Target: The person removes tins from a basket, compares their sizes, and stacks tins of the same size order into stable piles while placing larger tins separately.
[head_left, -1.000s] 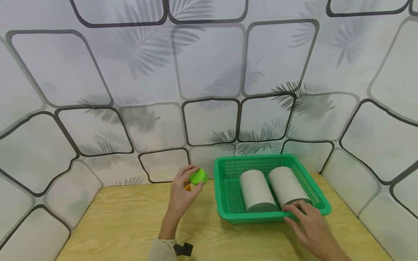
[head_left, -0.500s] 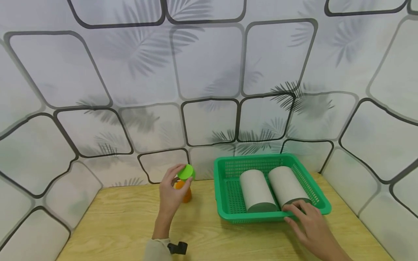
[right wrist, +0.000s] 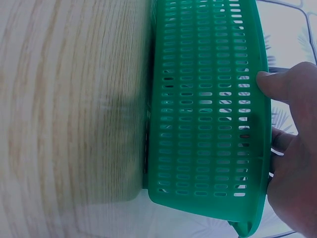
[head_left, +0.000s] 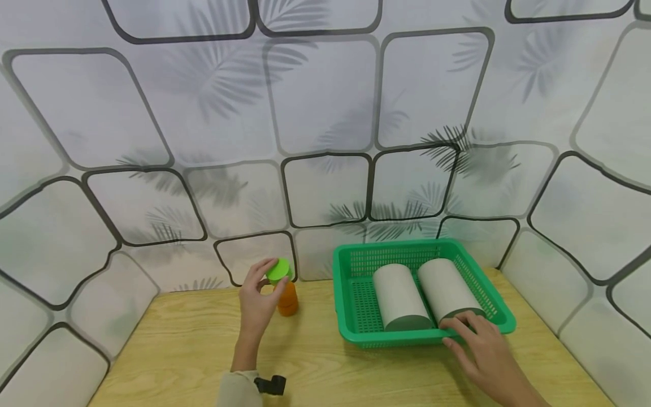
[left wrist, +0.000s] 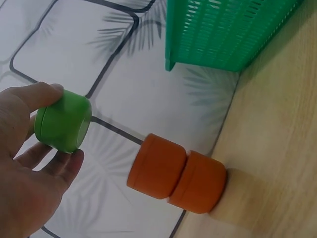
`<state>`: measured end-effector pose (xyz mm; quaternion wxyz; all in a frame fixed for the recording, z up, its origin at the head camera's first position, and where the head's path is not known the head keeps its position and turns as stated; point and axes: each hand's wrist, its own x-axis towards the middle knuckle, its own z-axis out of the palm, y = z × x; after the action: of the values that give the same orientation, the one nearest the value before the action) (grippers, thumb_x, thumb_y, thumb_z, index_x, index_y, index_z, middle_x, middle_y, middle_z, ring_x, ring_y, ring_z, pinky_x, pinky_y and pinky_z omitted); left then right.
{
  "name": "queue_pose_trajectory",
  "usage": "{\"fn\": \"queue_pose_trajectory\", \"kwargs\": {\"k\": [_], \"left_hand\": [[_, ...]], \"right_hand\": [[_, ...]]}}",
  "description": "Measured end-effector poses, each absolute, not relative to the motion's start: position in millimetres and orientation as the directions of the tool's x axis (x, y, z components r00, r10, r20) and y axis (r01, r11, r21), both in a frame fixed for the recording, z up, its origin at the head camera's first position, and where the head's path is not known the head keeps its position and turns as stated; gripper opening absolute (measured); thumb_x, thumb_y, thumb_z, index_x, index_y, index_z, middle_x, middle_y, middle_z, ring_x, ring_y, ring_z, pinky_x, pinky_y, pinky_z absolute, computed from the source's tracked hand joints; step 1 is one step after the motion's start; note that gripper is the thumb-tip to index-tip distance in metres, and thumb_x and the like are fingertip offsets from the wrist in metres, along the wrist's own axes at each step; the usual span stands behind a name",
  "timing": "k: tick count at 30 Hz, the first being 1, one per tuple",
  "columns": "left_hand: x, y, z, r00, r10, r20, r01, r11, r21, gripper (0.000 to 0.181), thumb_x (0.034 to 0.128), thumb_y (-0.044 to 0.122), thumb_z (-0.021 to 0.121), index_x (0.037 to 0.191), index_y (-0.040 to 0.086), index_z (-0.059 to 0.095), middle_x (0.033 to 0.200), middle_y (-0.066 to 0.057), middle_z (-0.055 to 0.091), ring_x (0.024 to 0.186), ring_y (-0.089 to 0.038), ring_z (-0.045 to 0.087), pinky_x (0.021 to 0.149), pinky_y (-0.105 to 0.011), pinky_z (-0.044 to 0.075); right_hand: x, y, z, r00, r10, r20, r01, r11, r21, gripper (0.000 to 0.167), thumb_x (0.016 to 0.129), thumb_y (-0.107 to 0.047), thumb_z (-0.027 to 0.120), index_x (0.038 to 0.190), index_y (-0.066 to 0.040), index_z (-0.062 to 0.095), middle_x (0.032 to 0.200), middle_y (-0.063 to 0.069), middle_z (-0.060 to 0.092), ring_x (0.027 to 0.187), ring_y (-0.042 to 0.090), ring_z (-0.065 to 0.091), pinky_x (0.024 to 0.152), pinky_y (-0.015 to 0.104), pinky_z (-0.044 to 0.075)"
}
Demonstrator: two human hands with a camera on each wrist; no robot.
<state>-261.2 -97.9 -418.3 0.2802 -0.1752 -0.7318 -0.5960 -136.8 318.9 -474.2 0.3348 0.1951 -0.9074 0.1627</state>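
- Wall covering (head_left: 325,102): light, patterned with dark rounded outlines and grey leaves; stands at the far side, left and right of the worktop.
- Worktop (head_left: 193,345): pale wood grain; carries the basket and the orange stack.
- Green basket (head_left: 396,338): perforated plastic; sits right of centre, toward the far edge of the worktop.
- White cylinders, left (head_left: 399,294) and right (head_left: 447,287): lie side by side in the basket, grey-green ends facing near.
- Right hand (head_left: 483,356): positioned at the right part of the basket's near rim. The grip pinches the rim, thumb outside, fingers over the inner side.
- Left hand (head_left: 256,305): raised over the worktop, left of the basket. The grip pinches the green container between thumb and fingers.
- Orange stack (left wrist: 177,173): two round pieces, one upon the other; stands upright on the worktop, between the left hand and the basket.
- Green container (left wrist: 63,121): small and round; held in the air, higher than the orange stack and apart from it.
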Motion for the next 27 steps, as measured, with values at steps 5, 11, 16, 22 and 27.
{"fn": "queue_pose_trajectory", "kwargs": {"k": [5,11,16,22,27], "left_hand": [[-276.5,-102.6,-441.2,-0.813,-0.09,0.575,0.547,0.216,0.808,0.043,0.0847,-0.01,0.078,0.126,-0.011,0.066,0.134,-0.028,0.059,0.121,-0.037,0.058,0.09,-0.025,0.055],[-292.7,-107.7,-466.6,-0.819,-0.096,0.566,0.539,0.206,0.816,0.043,0.0845,-0.006,0.081,0.126,-0.004,0.07,0.133,-0.02,0.061,0.121,-0.032,0.058,0.088,-0.016,0.051],[-281.6,-103.7,-454.9,-0.843,-0.081,0.532,0.506,0.217,0.835,0.042,0.0848,-0.008,0.079,0.125,-0.01,0.068,0.132,-0.025,0.06,0.12,-0.037,0.059,0.093,-0.028,0.054],[-270.1,-99.5,-442.7,-0.85,-0.082,0.52,0.487,0.255,0.835,0.04,0.0849,-0.011,0.077,0.123,-0.014,0.067,0.129,-0.031,0.06,0.119,-0.043,0.059,0.095,-0.045,0.054],[-271.9,-99.1,-446.6,-0.858,-0.08,0.507,0.472,0.269,0.84,0.04,0.0848,-0.011,0.077,0.122,-0.015,0.066,0.129,-0.031,0.06,0.12,-0.044,0.058,0.097,-0.055,0.051]], "right_hand": [[-136.7,318.8,-473.8,-0.702,-0.242,0.67,-0.464,0.869,-0.172,0.039,0.077,-0.011,0.087,0.111,-0.024,0.072,0.101,-0.012,0.058,0.088,0.016,0.058,0.072,0.05,0.048],[-136.3,318.4,-473.7,-0.705,-0.239,0.667,-0.461,0.87,-0.175,0.041,0.077,-0.01,0.087,0.112,-0.027,0.071,0.102,-0.013,0.058,0.089,0.016,0.058,0.073,0.051,0.048],[-135.0,317.6,-473.0,-0.711,-0.234,0.664,-0.457,0.87,-0.184,0.042,0.078,-0.01,0.087,0.112,-0.028,0.071,0.102,-0.012,0.058,0.09,0.016,0.058,0.075,0.052,0.047],[-135.1,317.4,-473.5,-0.713,-0.231,0.662,-0.456,0.87,-0.188,0.041,0.078,-0.01,0.086,0.111,-0.027,0.071,0.101,-0.012,0.057,0.091,0.017,0.058,0.075,0.052,0.047],[-135.7,317.8,-473.5,-0.714,-0.229,0.662,-0.459,0.866,-0.196,0.04,0.078,-0.009,0.086,0.111,-0.025,0.071,0.102,-0.013,0.057,0.091,0.017,0.058,0.076,0.053,0.046]]}}
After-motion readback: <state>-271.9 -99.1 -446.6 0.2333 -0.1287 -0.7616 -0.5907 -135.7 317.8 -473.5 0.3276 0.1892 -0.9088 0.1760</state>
